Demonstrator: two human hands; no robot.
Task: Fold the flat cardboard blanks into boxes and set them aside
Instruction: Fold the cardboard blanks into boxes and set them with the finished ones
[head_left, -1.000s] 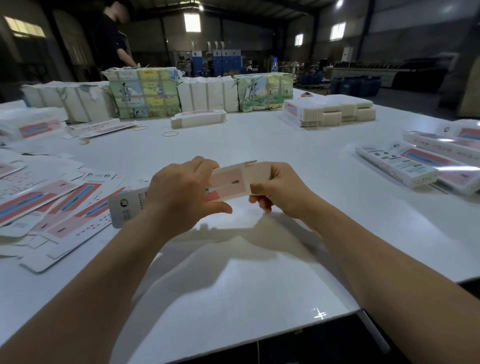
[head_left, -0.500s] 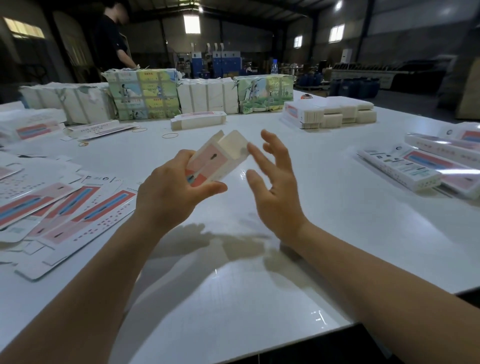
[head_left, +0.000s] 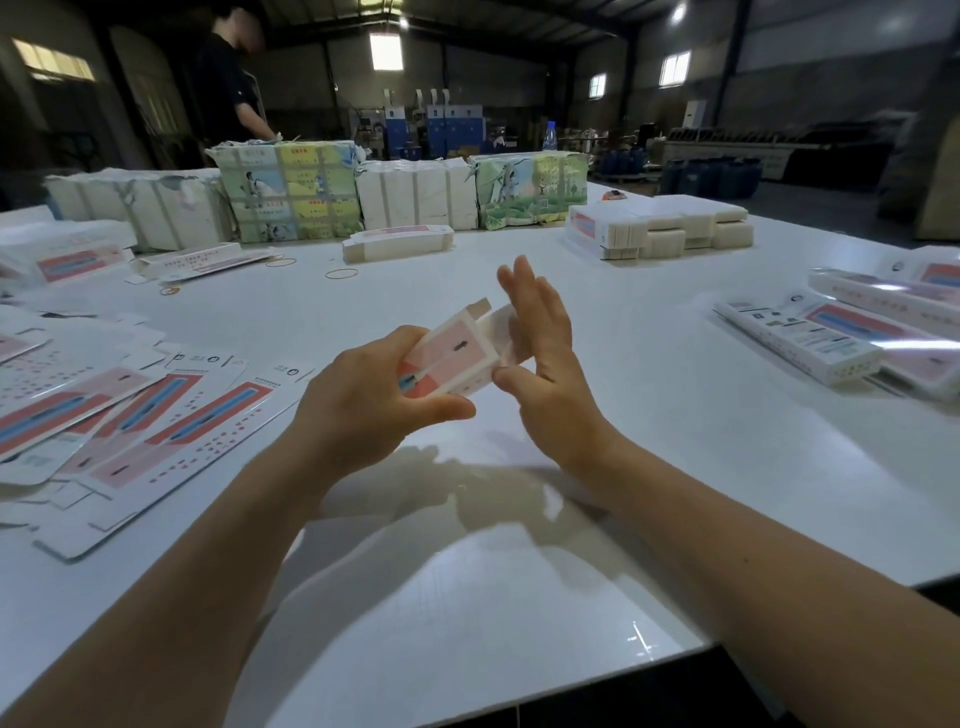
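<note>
Gripping the half-folded pink-and-white cardboard box (head_left: 451, 359) in our left hand (head_left: 363, 402), long axis pointing up-right, we pressed our flat, open right hand (head_left: 543, 358) against its end.

Box (head_left: 452, 358) pink-white; flat blanks (head_left: 156, 415) pink, blue stripe; table (head_left: 467, 597) white.

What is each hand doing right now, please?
Left hand: grips the half-folded box, fingers curled round it.
Right hand: open, straight fingers pressing against the box's end flap.
</note>
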